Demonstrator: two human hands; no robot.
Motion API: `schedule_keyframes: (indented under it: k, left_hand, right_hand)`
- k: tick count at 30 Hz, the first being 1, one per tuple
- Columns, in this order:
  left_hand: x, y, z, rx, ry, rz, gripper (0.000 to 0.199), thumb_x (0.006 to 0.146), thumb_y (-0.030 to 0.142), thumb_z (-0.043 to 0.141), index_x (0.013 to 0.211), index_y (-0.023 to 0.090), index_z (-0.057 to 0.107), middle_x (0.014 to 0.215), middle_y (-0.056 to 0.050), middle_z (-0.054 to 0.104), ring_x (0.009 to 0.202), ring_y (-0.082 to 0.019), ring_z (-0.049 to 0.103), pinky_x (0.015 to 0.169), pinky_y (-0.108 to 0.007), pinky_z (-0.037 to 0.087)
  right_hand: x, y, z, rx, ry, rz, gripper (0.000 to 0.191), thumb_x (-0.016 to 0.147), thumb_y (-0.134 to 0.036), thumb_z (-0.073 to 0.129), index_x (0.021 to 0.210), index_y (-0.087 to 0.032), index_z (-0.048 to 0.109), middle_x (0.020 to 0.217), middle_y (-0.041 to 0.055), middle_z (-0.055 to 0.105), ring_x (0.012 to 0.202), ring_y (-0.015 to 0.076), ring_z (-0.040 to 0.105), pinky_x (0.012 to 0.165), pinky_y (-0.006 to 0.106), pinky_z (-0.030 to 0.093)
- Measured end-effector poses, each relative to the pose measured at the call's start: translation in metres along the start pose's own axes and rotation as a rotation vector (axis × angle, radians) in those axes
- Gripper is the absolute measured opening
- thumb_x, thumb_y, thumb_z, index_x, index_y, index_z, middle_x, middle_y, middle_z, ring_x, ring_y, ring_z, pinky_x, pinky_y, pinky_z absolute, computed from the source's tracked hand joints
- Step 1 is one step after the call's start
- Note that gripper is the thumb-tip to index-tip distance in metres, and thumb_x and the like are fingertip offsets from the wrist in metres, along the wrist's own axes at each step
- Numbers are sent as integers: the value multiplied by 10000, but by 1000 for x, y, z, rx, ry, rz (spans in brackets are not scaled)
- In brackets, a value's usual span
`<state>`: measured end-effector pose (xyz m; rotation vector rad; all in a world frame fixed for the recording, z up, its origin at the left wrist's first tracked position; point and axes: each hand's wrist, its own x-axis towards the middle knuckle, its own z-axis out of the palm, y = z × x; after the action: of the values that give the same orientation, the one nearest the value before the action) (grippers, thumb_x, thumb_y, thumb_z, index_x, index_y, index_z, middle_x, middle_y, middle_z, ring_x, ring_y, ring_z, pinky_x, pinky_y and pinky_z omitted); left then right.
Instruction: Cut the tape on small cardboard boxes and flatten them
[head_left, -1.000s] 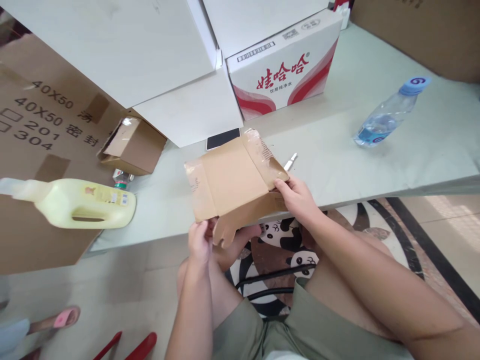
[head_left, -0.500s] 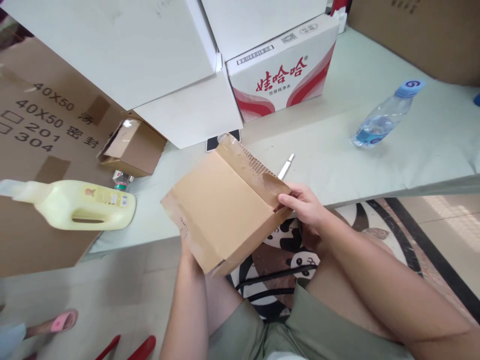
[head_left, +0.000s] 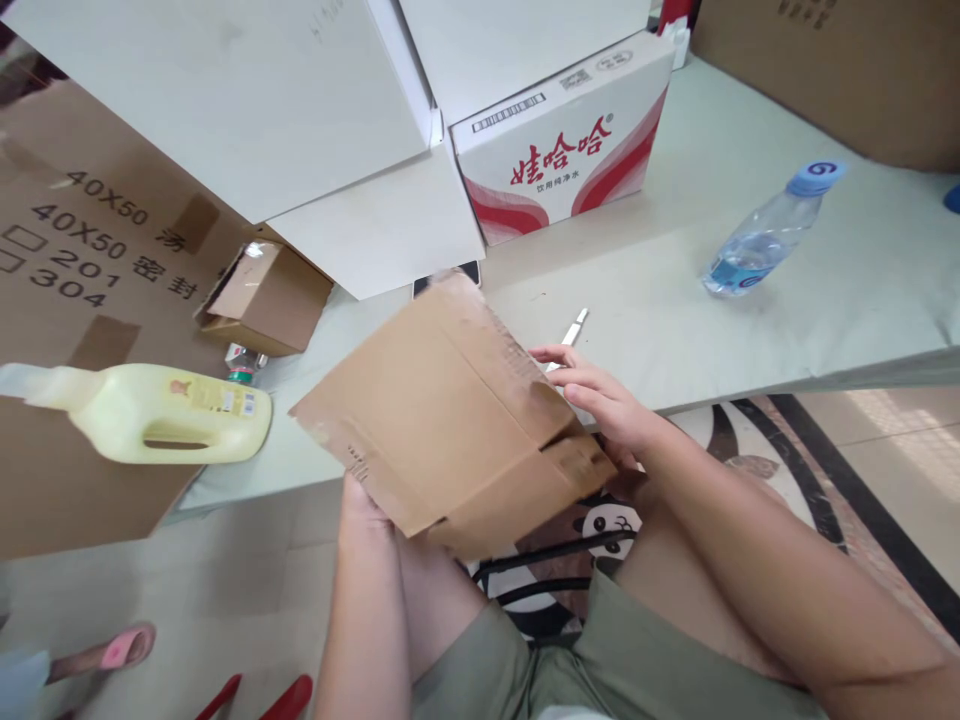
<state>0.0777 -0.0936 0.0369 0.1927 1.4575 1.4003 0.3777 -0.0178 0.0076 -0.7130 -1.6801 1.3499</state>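
A seated person holds a creased piece of cardboard (head_left: 420, 410) over the near edge of a table (head_left: 652, 310), its broad face turned up and its lower edge hanging above the lap. The left hand (head_left: 369, 505) reaches under the near left edge, apparently bearing most of the weight from below. Its fingers are hidden behind the sheet, so how tightly they close cannot be told.

The right hand (head_left: 600, 400) is at the opposite edge, fingers loosely spread and slightly bent, with no firm pinch visible; whether the fingertips touch the cardboard is unclear. That relaxed pose suggests the right hand is steadying or feeling the edge rather than carrying it. The tilt toward the person likely keeps the face and its folded flaps in view.

A slim tool (head_left: 577, 325) lies on the table just beyond the right fingers, a spot that seems chosen for easy reach. A phone (head_left: 421, 286) sits partly covered from view behind the cardboard's far corner. A water bottle (head_left: 750, 262) at right and a yellow jug (head_left: 124, 410) at left are well apart from the hands, presumably out of the way.
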Motion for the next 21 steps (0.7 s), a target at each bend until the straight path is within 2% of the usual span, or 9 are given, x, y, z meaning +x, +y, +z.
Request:
schedule_keyframes:
  k: [3,5,8,10,12,15,18,19,21]
  left_hand:
    - [-2,-11,-3,106,-51,-173,230,776,406,714,825,180,720,770,-82,774,653,-281,727,624,-460,628]
    - [1,-17,-5,135,-90,-199,240,796,407,697,845,174,722,801,-101,775,676,-289,734,655,-474,630]
    - [10,-19,-7,98,-128,-105,278,845,457,627,896,203,726,864,-98,777,780,-295,750,733,-477,631]
    - [14,-16,-6,34,-108,9,281,853,471,612,924,226,728,881,-83,777,835,-291,751,756,-458,630]
    - [16,-11,-5,-16,-73,89,259,848,461,627,936,240,730,869,-59,774,852,-271,748,768,-421,629]
    - [15,-6,-4,-65,-75,151,295,865,477,612,983,237,735,935,-55,782,952,-252,740,854,-399,613]
    - [14,-8,-11,-124,-131,207,486,859,627,539,1057,226,729,1059,-83,776,1092,-276,708,939,-438,583]
    - [15,-11,-14,-116,-142,207,515,839,648,552,1073,224,726,1076,-89,774,1102,-285,706,944,-445,581]
    - [18,-16,-20,-42,-142,186,448,792,561,673,1078,220,722,1076,-90,775,1075,-286,717,937,-432,585]
  right_hand:
    - [-1,-1,3,53,-80,35,548,911,-694,488,978,-220,754,1330,110,614,1335,319,519,1116,517,419]
    - [-1,-2,5,99,-49,94,501,916,-644,521,1151,-244,710,1292,94,659,1258,311,587,1053,509,480]
    - [-1,-2,2,130,105,154,582,905,-538,574,1424,-280,515,1341,87,643,1271,282,584,1025,467,507]
    - [0,-3,-2,154,140,233,671,881,-484,609,1491,-281,415,1274,89,673,1174,256,641,947,422,551]
    - [1,-5,-6,184,74,356,622,867,-444,627,1438,-257,465,1098,70,722,961,223,701,797,366,584]
    - [3,-9,-4,193,-44,477,305,836,-378,649,1085,-203,659,882,35,723,753,177,681,650,294,554]
    - [6,-10,2,191,19,482,120,793,-309,655,817,-191,658,771,7,695,667,145,638,584,248,511]
    - [7,-9,4,202,54,477,106,778,-296,660,803,-193,658,762,0,691,658,139,631,578,240,504]
    - [9,-8,5,249,95,484,128,770,-307,667,834,-196,671,796,2,703,687,140,641,603,238,511]
